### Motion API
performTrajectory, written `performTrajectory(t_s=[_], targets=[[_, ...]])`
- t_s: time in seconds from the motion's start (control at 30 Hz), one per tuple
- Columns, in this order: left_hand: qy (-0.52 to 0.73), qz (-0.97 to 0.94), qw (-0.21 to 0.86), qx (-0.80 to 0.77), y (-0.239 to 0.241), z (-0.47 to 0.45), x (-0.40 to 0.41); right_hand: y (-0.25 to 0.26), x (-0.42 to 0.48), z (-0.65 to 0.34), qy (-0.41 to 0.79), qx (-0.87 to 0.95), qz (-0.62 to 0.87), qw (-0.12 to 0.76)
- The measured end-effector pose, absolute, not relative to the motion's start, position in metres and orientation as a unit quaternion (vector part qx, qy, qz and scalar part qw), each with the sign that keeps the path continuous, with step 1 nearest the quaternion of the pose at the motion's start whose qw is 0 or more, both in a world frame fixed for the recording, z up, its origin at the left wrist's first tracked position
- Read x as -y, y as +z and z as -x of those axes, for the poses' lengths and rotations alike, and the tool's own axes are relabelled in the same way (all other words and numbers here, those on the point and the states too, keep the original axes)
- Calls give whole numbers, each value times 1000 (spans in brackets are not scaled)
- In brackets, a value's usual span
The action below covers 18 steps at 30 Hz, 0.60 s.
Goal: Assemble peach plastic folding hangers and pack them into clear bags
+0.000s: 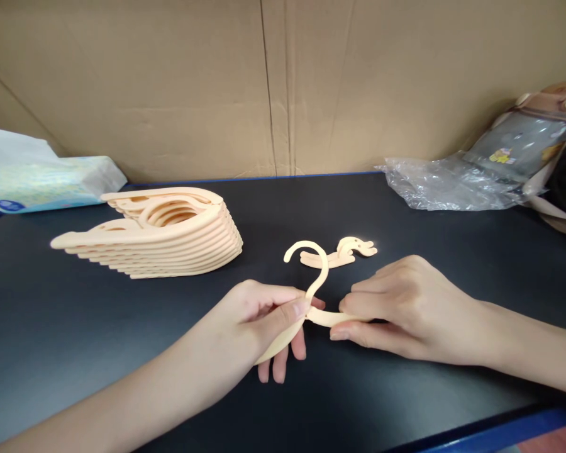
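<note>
Both hands grip one peach plastic folding hanger (317, 282) just above the black table (122, 327). My left hand (264, 318) pinches its left arm, thumb on top near the base of the hook. My right hand (405, 308) closes around its right arm. The hook curls up and to the left between the hands. A small loose peach hanger part (342, 253) lies flat on the table just behind the hook. A stack of several folded peach hangers (165, 233) rests to the left, apart from my hands.
A cardboard wall (264, 82) stands along the back. A tissue pack (42, 182) lies at the far left. Crumpled clear plastic (448, 182) and packaged goods (532, 138) sit at the back right. The table's blue edge (500, 434) runs near right.
</note>
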State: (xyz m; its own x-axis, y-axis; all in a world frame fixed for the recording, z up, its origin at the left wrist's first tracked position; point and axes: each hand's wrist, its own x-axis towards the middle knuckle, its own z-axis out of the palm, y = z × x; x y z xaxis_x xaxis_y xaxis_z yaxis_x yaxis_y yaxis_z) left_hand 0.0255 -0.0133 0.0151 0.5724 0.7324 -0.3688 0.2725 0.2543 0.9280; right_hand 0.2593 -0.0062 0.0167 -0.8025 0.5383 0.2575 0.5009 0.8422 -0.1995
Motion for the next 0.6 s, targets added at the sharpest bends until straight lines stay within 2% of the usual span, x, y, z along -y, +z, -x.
performTrajectory(t_s=[0.23,0.6], targets=[[150,-592,659,-439,15,-26,12,17,5,-259,68,949,271,144],[142,-594,656,-443,20,-26,13,13,5,-260,12,955,254,152]])
